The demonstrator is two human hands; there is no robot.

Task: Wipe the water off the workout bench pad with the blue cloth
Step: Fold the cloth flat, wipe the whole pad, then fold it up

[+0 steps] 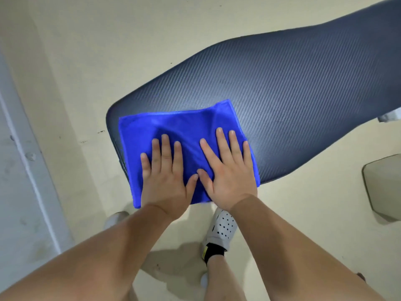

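Head view, looking down.

Item: workout bench pad, dark, ribbed weave texture, running from lower left to upper right across the frame; rounded near end at lower left. No water can be made out on its surface.

Item: blue cloth, spread flat over the near end of the pad, covering it from the left edge across toward the middle. Its near edge hangs just past the pad's rim; a raised fold runs through its upper right part.

Item: left hand, palm down on the cloth, fingers extended and slightly spread, thumb out to the side. Pressing flat, not gripping.

Item: right hand, palm down on the cloth beside the left, fingers stretched out and slightly apart, likewise flat with nothing clasped. The two thumbs touch at their tips over the cloth.

Item: floor, pale beige, beneath the bench.

Item: white perforated shoe with black sock, on the floor under the right forearm.

Item: pale wall panel, along the left edge.

Item: light rounded-corner object, at right edge; nature unclear.
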